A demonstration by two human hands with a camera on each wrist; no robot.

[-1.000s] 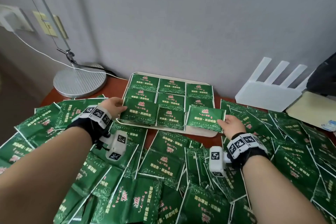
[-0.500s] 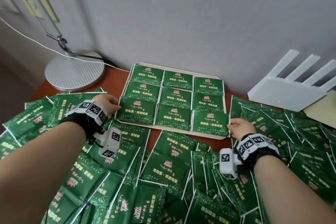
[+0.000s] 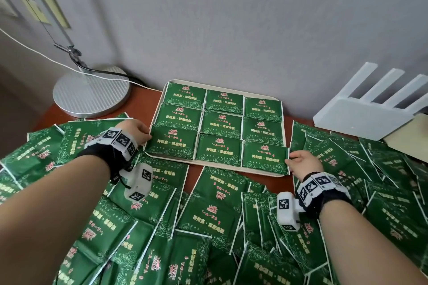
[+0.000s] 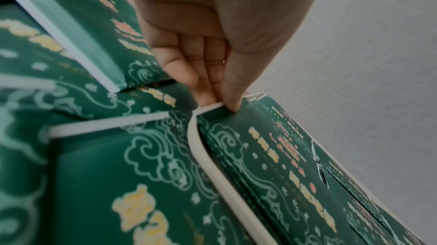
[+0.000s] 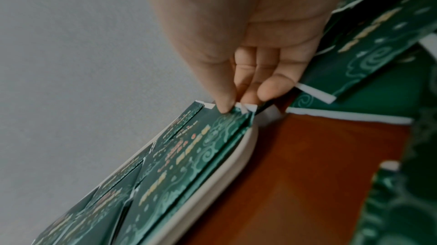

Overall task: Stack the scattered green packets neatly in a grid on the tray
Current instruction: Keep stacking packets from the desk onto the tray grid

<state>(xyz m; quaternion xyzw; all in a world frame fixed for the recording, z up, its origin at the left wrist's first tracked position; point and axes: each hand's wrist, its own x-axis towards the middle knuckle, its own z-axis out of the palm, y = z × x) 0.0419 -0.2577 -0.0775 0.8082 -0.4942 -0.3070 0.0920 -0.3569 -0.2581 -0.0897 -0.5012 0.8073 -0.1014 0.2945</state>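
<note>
A cream tray (image 3: 217, 167) stands against the wall with green packets in a three-by-three grid. My left hand (image 3: 146, 136) is at the tray's front-left corner. In the left wrist view that hand (image 4: 220, 103) has its thumb on top of the front-left packet (image 4: 260, 155), and the fingers are under its edge by the rim (image 4: 227, 189). My right hand (image 3: 292, 158) pinches the right edge of the front-right packet (image 3: 264, 157), which lies flat. The right wrist view shows this hand (image 5: 236, 107) with the thumb above and the fingers below that packet (image 5: 189, 155).
Scattered green packets (image 3: 213, 208) cover the brown table in front of and beside the tray. A round lamp base (image 3: 91, 92) with its cable stands at the back left. A white router (image 3: 370, 111) with antennas sits at the back right.
My right hand has lowered the front-right packet from a tilt to lie flat in the grid. My left hand stays at the front-left packet's edge.
</note>
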